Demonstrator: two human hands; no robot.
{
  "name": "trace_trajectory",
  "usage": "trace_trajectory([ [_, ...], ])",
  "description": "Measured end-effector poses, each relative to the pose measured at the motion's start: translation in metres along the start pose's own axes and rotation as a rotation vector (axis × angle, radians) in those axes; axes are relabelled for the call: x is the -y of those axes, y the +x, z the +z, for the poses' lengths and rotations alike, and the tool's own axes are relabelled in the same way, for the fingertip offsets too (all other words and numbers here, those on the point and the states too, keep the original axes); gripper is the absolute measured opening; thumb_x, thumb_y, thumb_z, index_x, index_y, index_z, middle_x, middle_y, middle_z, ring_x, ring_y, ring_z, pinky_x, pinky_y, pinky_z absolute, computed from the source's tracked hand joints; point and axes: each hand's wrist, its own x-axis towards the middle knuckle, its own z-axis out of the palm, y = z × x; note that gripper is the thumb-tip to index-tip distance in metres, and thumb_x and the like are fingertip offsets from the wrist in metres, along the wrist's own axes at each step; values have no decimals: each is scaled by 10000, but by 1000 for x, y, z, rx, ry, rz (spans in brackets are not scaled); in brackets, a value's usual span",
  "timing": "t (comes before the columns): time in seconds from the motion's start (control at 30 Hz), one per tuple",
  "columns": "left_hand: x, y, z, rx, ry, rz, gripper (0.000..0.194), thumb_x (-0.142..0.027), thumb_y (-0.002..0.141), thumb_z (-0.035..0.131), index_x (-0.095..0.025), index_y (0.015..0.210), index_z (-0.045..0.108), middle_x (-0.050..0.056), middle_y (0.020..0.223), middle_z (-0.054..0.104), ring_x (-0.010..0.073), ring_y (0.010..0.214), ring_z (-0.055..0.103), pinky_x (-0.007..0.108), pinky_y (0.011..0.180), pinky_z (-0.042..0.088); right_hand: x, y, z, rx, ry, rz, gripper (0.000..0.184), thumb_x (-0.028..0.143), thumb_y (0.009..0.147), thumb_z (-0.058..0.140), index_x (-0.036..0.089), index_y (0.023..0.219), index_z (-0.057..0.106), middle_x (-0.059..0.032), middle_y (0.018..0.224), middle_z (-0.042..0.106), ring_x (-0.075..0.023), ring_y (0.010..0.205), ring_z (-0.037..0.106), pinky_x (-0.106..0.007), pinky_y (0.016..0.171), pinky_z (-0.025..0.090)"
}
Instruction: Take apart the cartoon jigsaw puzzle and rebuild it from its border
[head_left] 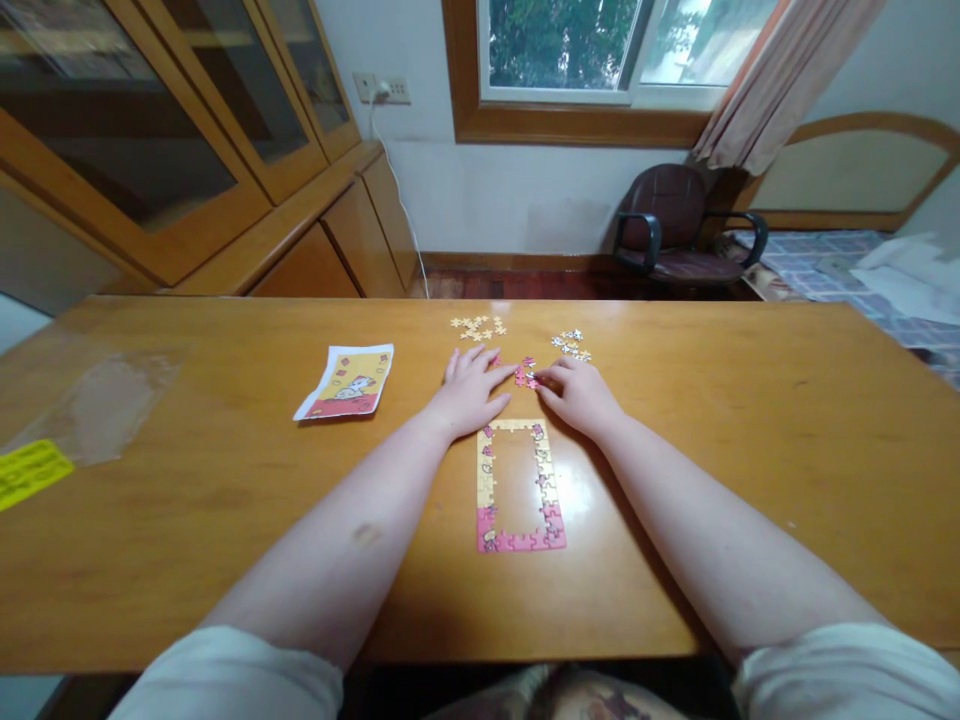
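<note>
Past the far end of the puzzle border, my left hand [474, 388] lies low over the table, fingers spread, with a few pink pieces partly hidden at its fingertips. Opposite it, my right hand [577, 394] has thumb and fingers pinched at a puzzle piece [531, 379], at the edge of a small cluster of pink puzzle pieces [520, 376]. Nearer to me lies the joined puzzle border [486, 490], a rectangle with yellow upper sides, a pink bottom and bare wood inside it.
Yellow pieces [478, 327] and whitish pieces [573, 344] lie in loose groups farther back. To the left are a picture sheet [349, 382] with a curled edge and a clear plastic bag [124, 400] with a yellow label [34, 472]. An armchair [667, 225] stands beyond the table [300, 560].
</note>
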Motion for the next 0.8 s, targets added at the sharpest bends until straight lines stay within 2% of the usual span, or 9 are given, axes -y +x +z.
trace_trajectory([
  [0.07,0,-1,-1,10,4,20,402,-366,856,590,-333,1256,619,58,1445,468,338,1401,284,620,1152,121,0,1,1,22,9,4,211,311,881,568,223,954,745,-80,884,665,-219,848,614,-351,808,483],
  [0.17,0,-1,-1,-20,-17,77,264,-330,857,585,-347,1089,709,20,1360,553,309,1378,325,603,1161,112,0,2,2,23,25,6,193,303,879,583,215,935,746,-81,891,665,-216,852,614,-346,807,483],
  [0.3,4,1,0,-85,-81,108,154,-294,843,591,-306,852,745,3,1216,649,286,1318,404,576,1164,141,-3,2,3,6,33,-3,186,310,885,590,202,905,740,-79,870,661,-212,837,608,-337,793,479],
  [0.37,5,3,-1,-119,-93,95,145,-279,837,591,-278,798,730,14,1162,670,274,1270,452,556,1157,180,-2,2,3,-5,28,-25,173,313,879,606,201,885,736,-78,858,657,-209,829,602,-335,784,474],
  [0.5,6,3,-4,-164,-45,-7,192,-252,836,570,-241,966,711,54,1171,646,255,1196,495,500,1118,284,0,1,3,-23,68,-117,112,260,856,636,198,849,730,-65,834,655,-191,806,597,-321,778,470],
  [0.6,7,3,-5,-146,21,-60,297,-282,846,565,-255,1120,676,63,1262,596,265,1253,449,512,1128,259,0,0,5,-2,109,-173,125,235,861,622,197,871,741,-62,840,664,-178,793,606,-308,774,474],
  [0.8,7,2,-3,-101,58,-46,353,-315,860,546,-289,1194,655,52,1326,568,276,1309,406,536,1147,221,-1,0,6,-15,90,-128,179,232,877,585,195,919,755,-67,838,661,-182,790,607,-306,764,479],
])
